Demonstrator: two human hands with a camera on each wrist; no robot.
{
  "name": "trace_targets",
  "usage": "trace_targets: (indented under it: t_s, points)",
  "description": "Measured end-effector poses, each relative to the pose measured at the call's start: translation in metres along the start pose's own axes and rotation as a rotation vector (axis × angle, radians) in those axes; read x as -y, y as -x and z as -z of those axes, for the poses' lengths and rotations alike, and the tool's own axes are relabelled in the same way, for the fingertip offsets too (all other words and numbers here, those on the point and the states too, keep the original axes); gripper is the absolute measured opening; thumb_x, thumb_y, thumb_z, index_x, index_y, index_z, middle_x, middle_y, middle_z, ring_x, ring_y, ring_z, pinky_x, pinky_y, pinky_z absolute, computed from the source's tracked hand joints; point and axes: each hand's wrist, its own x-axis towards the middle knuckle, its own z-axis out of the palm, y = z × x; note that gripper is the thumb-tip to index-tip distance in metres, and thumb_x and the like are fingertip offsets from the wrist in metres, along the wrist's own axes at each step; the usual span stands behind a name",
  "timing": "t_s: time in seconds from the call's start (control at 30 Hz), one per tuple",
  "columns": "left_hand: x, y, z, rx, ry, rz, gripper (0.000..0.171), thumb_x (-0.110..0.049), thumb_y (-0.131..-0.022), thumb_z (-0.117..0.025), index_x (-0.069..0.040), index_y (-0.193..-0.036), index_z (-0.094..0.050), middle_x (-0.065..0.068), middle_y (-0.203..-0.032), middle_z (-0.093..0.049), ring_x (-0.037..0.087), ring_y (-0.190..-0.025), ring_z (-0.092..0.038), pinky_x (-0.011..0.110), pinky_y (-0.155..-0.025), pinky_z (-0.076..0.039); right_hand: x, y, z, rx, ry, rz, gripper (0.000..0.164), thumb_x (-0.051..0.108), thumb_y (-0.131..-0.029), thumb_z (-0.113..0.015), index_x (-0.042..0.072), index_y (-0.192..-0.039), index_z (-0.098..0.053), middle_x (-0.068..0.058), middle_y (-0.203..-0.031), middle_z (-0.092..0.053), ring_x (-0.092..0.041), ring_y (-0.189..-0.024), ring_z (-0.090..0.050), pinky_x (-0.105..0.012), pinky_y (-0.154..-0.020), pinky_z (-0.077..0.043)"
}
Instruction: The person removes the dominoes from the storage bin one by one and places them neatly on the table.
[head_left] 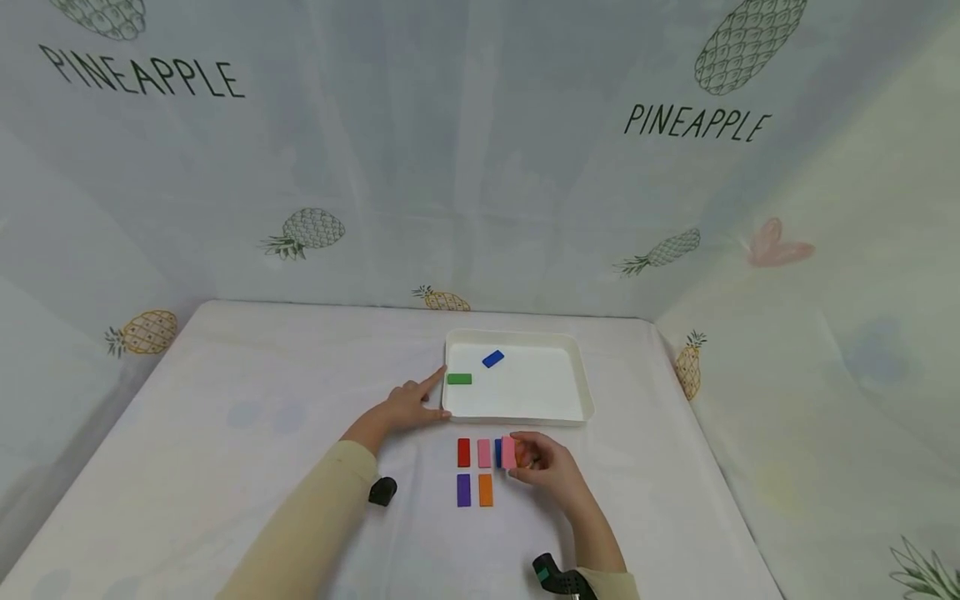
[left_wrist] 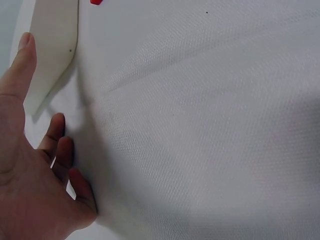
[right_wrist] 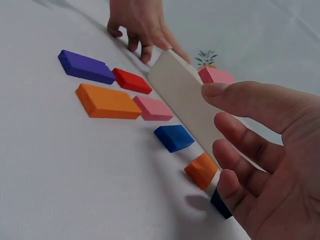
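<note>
My right hand (head_left: 551, 471) pinches a pink block (head_left: 508, 452) between thumb and index finger, just right of the laid-out blocks. In the right wrist view an orange block (right_wrist: 201, 171) and a dark blue block (right_wrist: 220, 205) show by its curled lower fingers; whether these are held, I cannot tell. My left hand (head_left: 408, 407) touches the left side of a white tray (head_left: 517, 419) with index finger and thumb spread. On the table lie red (head_left: 463, 452), pink (head_left: 483, 453), blue (head_left: 498, 453), purple (head_left: 463, 490) and orange (head_left: 486, 490) blocks.
Inside the tray lie a blue block (head_left: 492, 358) and a green block (head_left: 460, 379). A white cloth (head_left: 225, 467) covers the table. Pineapple-print curtains (head_left: 480, 167) stand behind and at the sides. Black devices (head_left: 382, 491) are at both wrists.
</note>
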Motion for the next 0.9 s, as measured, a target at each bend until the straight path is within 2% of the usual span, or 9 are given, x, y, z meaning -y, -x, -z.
trace_targets:
  t_s: [0.17, 0.37, 0.53, 0.9]
  points:
    - [0.004, -0.003, 0.002, 0.012, 0.000, -0.001, 0.090, -0.051, -0.085, -0.070, -0.035, -0.156, -0.017, 0.011, -0.117, -0.054, 0.032, -0.114, -0.047, 0.061, -0.101, -0.038, -0.022, -0.001, 0.000, 0.026, 0.011, -0.009, 0.047, -0.002, -0.077, -0.078, 0.005, -0.122, -0.065, -0.010, -0.090, -0.059, -0.018, -0.075, -0.052, -0.019, -0.061, -0.047]
    - [0.005, -0.003, 0.003, 0.024, -0.001, -0.027, 0.091, -0.052, -0.085, -0.069, -0.033, -0.157, -0.017, 0.010, -0.113, -0.054, 0.032, -0.110, -0.047, 0.058, -0.100, -0.040, -0.037, 0.002, -0.003, 0.089, 0.027, -0.004, 0.044, 0.005, -0.078, -0.080, 0.005, -0.120, -0.066, -0.004, -0.080, -0.056, -0.016, -0.071, -0.050, -0.020, -0.058, -0.043]
    - [0.006, -0.004, 0.003, 0.031, 0.003, -0.030, 0.091, -0.052, -0.085, -0.069, -0.033, -0.157, -0.017, 0.008, -0.109, -0.054, 0.031, -0.108, -0.047, 0.058, -0.099, -0.040, -0.041, 0.003, -0.005, 0.107, 0.036, -0.025, 0.045, 0.007, -0.077, -0.082, 0.004, -0.119, -0.066, -0.003, -0.078, -0.054, -0.015, -0.071, -0.049, -0.020, -0.057, -0.042]
    - [0.006, -0.003, 0.005, 0.035, -0.022, -0.044, 0.090, -0.053, -0.086, -0.068, -0.032, -0.157, -0.016, 0.010, -0.110, -0.053, 0.031, -0.106, -0.046, 0.057, -0.097, -0.041, -0.043, 0.005, -0.003, 0.151, 0.093, -0.008, 0.045, 0.006, -0.073, -0.085, 0.002, -0.114, -0.067, -0.004, -0.081, -0.053, -0.017, -0.072, -0.049, -0.019, -0.058, -0.043]
